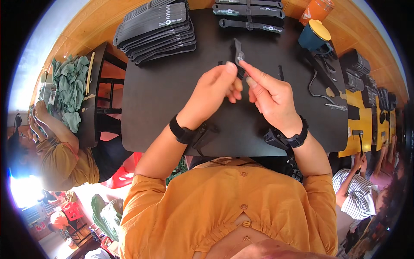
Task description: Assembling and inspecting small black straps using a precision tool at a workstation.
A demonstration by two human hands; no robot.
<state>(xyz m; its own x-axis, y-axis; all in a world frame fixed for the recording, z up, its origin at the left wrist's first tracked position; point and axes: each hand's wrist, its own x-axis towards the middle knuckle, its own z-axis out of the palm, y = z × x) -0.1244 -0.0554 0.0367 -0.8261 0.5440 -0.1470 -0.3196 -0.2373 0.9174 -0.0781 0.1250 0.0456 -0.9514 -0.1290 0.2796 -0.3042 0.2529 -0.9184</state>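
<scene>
We pinch a small black strap piece point(237, 55) between our left hand point(215, 88) and right hand point(269, 95), both closed narrow on it, above the black mat point(164, 99), near the strap stack point(155, 30). With such a fingertip hold, we judge it could twist free and drop among the loose bits beside the blue cup point(314, 36).

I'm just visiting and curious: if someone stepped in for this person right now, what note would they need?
Left hand and right hand: both pinch one small black strap above the black table.
Stack of finished-looking straps lies far left; three flat straps at the far edge.
Loose black pieces and a teal mug sit to the right.
Left: the strap in hand, apparently unfinished.
</scene>
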